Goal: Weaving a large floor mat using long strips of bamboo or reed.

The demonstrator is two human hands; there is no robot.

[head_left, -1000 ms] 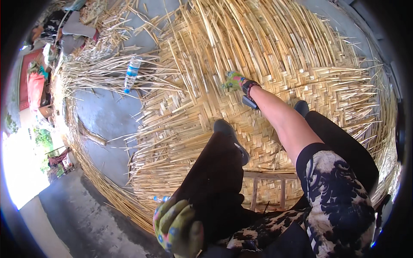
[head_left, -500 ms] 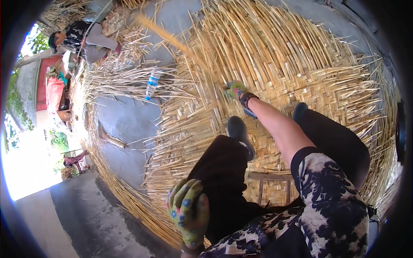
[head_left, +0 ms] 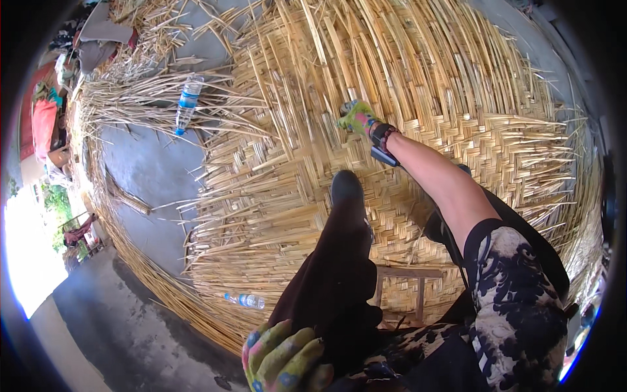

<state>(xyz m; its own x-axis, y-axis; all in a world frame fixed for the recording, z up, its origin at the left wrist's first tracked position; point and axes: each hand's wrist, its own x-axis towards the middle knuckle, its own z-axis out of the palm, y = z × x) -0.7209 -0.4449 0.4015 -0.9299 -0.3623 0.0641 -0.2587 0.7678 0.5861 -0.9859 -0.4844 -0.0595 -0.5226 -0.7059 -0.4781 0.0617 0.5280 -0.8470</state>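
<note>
My right hand (head_left: 356, 119), in a green floral glove, lies on the woven reed mat (head_left: 477, 144) among long loose strips near its middle. Its fingers are curled down; what they may grip is hidden. My left hand (head_left: 285, 354), gloved likewise, is low in the frame beside my dark-trousered left leg, fingers curled; its palm is hidden. My booted left foot (head_left: 346, 189) rests on the mat just below my right hand. My right leg is partly behind my forearm.
Bottles lie at upper left (head_left: 188, 104) and lower left (head_left: 252, 300). A wooden frame (head_left: 408, 271) is low centre. Loose reeds (head_left: 144, 101) cover grey floor (head_left: 157, 176). Another person's legs (head_left: 108, 36) show at top left, above a red cloth (head_left: 44, 121). A concrete edge (head_left: 98, 307) runs lower left.
The view has shifted. My left hand, raised half a second ago, is lower. My right foot has drawn back toward me. A blurred pale strip seen half a second ago no longer shows.
</note>
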